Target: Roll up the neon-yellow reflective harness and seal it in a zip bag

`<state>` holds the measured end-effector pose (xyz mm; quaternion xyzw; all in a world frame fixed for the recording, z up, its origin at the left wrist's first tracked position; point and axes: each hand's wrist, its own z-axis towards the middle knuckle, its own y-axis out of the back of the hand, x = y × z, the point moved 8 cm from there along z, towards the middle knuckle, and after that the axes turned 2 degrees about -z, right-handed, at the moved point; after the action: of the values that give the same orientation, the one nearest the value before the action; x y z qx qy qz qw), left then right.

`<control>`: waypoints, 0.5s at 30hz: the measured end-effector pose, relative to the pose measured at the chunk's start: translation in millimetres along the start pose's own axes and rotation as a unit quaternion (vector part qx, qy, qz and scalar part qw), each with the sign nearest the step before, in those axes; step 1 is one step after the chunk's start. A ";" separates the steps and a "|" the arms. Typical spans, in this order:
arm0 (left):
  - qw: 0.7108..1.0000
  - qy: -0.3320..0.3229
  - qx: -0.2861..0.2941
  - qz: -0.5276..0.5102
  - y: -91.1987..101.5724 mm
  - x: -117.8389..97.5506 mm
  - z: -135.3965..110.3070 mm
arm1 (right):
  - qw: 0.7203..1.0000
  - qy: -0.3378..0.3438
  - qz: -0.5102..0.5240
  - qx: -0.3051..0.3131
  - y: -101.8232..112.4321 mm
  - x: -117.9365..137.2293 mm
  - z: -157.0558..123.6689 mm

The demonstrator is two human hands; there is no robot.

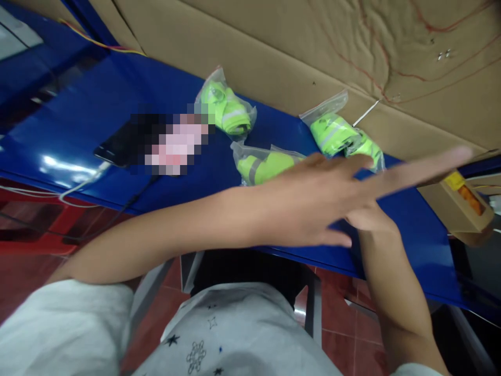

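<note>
My left hand [321, 201] reaches across to the right, above the blue table, slightly blurred. Its thumb and a long finger are stretched out, and no object shows in it. Behind it, my right hand [366, 215] is mostly covered, so its fingers cannot be made out. Just beyond the left hand lies a clear plastic bag holding a folded neon-yellow vest [260, 168] with a grey reflective strip, partly hidden by the hand. Farther back are another bagged vest [230, 109] and, to the right, a bagged vest [332, 133] touching another neon bundle [366, 149].
A black phone [111, 149] with a white cable lies on the blue table [183, 193], beside a pixelated patch. A cardboard wall [258, 62] with red wires lines the back. At right stands a cardboard box [456, 209]. A red stool [39, 240] is lower left.
</note>
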<state>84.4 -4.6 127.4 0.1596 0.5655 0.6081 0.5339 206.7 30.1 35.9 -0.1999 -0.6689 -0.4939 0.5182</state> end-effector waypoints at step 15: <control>0.788 0.254 -0.002 -0.561 -43.4 121.0 -0.7 | 0.981 0.097 0.011 -0.167 25.5 8.8 3.9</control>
<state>58.3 86.4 40.4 -0.3464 0.6697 0.2212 0.6186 221.3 42.3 55.4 -0.2422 -0.5210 -0.6102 0.5454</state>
